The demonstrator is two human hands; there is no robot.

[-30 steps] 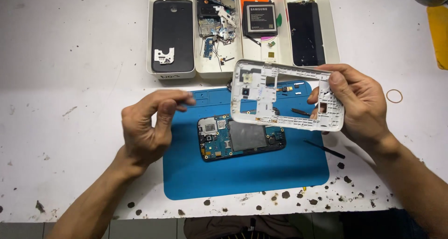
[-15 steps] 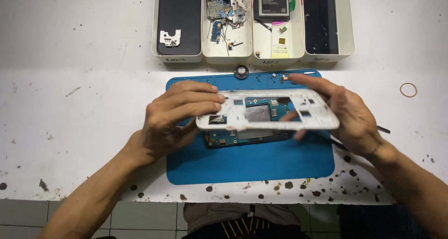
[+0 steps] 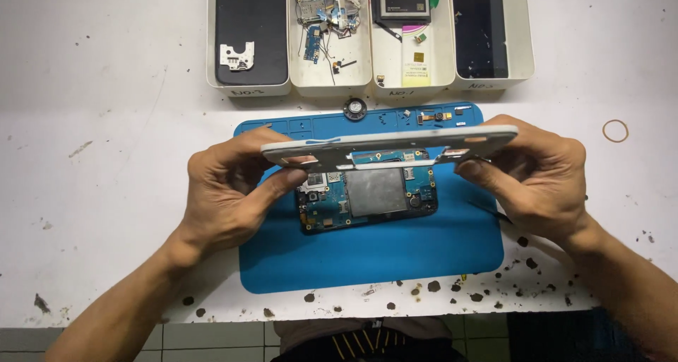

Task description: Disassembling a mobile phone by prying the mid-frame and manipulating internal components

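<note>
Both hands held a white phone frame [image 3: 388, 146] above the blue mat [image 3: 367, 256]. The left hand [image 3: 226, 192] pinched one end, the right hand [image 3: 540, 175] pinched the other. Under it lay a circuit board [image 3: 367, 199]. Farther back sat white trays [image 3: 332, 83] with phone parts.

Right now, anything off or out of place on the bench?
Mostly tidy. Both hands, left and right, hold the white frame level over the phone board on the blue mat. Odd bits: a small round speaker lies off the mat, a rubber band sits loose at right, and dark specks dot the table's front edge.
</note>
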